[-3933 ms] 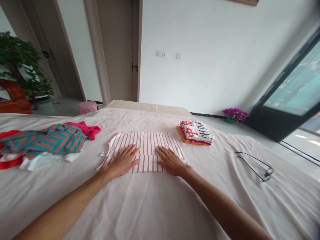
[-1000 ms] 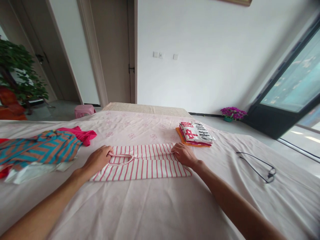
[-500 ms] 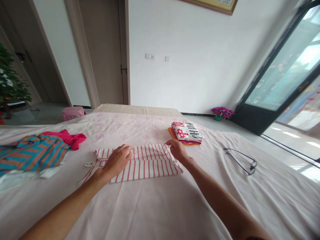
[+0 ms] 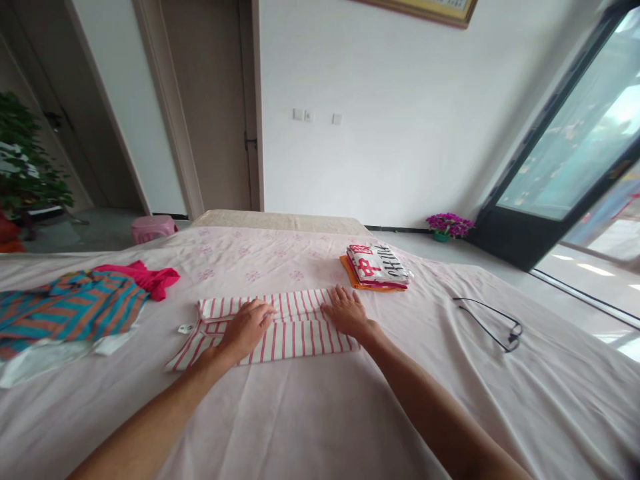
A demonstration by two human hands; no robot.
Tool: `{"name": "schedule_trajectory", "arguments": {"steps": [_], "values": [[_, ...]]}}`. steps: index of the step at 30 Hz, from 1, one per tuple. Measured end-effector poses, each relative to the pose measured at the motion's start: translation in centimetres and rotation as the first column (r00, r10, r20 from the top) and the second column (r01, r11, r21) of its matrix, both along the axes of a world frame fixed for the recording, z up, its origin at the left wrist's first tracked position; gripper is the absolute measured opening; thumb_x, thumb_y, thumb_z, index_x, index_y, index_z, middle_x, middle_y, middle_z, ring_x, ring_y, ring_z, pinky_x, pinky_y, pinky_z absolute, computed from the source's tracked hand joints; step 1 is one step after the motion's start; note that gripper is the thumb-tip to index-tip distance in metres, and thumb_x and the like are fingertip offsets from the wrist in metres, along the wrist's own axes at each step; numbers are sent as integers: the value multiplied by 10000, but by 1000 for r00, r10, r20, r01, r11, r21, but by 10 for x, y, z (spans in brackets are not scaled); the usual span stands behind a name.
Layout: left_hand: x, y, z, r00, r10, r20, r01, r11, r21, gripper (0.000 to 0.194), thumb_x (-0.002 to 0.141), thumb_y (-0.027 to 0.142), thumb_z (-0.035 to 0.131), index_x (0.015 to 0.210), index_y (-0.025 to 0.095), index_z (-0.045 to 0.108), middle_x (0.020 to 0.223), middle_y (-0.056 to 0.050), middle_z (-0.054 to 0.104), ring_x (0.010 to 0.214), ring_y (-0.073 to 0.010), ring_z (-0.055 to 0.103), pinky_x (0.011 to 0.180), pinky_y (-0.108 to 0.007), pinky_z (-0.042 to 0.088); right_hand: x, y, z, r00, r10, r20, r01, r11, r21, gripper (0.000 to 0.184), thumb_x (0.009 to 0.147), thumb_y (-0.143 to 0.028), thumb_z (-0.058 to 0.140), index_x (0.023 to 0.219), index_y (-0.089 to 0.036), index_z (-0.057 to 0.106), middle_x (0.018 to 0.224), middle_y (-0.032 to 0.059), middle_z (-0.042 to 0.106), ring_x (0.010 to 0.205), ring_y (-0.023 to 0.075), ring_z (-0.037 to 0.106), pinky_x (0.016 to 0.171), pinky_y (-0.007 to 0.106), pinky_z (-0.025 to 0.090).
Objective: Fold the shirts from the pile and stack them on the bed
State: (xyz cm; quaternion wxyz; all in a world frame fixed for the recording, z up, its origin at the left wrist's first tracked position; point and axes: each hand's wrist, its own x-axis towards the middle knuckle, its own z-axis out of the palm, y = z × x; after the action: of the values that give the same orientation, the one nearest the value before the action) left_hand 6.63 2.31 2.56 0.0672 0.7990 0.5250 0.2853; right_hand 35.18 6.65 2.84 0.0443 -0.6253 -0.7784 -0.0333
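A white shirt with red stripes (image 4: 300, 339) lies folded into a long strip on the bedsheet, its neckline and label toward the left. On the left half of the strip rests my left hand (image 4: 250, 325), palm down, fingers slightly curved and holding nothing. My right hand (image 4: 346, 311) lies flat across the shirt's right end with its fingers spread, covering part of that edge. Just beyond my right hand is a stack of folded clothes (image 4: 376, 265), with a white printed garment on top and orange and red ones below.
At the left lie a blue and brown striped garment (image 4: 75, 313) and a bright pink one (image 4: 155, 277), heaped together. A pair of glasses (image 4: 500, 327) sits on the pale sheet (image 4: 310, 413) at the right. Past the bed are a pink stool (image 4: 153, 228) and purple flowers (image 4: 450, 225).
My right hand has gone from closed fingers at the shirt's far right corner to lying flat on its right end. That end now looks flatter. My left hand stays on the shirt.
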Motion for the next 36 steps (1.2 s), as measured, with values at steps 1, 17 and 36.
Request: {"name": "schedule_trajectory", "arguments": {"steps": [1, 17, 36], "values": [[0, 2, 1, 999, 23, 41, -23, 1000, 3, 309, 959, 259, 388, 1048, 217, 681, 1049, -69, 683, 1047, -199, 616, 971, -351, 474, -3, 2, 4, 1000, -23, -9, 23, 1000, 8, 616, 1016, -480, 325, 1487, -89, 401, 1553, 204, 347, 1451, 320, 297, 1172, 528, 196], [-52, -4, -10, 904, 267, -335, -291, 956, -23, 602, 933, 590, 398, 1441, 277, 477, 1547, -136, 416, 1448, -352, 308, 1156, -570, 172, -66, -4, -12, 954, 296, -35, -295, 955, 46, 637, 1023, -516, 261, 1532, -141, 337, 1598, 136, 270, 1485, 291, 223, 1193, 489, 182], [-89, -5, -21, 842, 471, -264, -510, 853, -106, 589, 947, 484, 306, 1463, 234, 444, 1573, -153, 357, 1451, -372, 292, 1125, -586, 241, 17, -6, -18, 998, -33, -58, 35, 999, 35, 650, 1013, -508, 283, 1538, -126, 324, 1583, 150, 306, 1470, 284, 269, 1182, 479, 210]]}}
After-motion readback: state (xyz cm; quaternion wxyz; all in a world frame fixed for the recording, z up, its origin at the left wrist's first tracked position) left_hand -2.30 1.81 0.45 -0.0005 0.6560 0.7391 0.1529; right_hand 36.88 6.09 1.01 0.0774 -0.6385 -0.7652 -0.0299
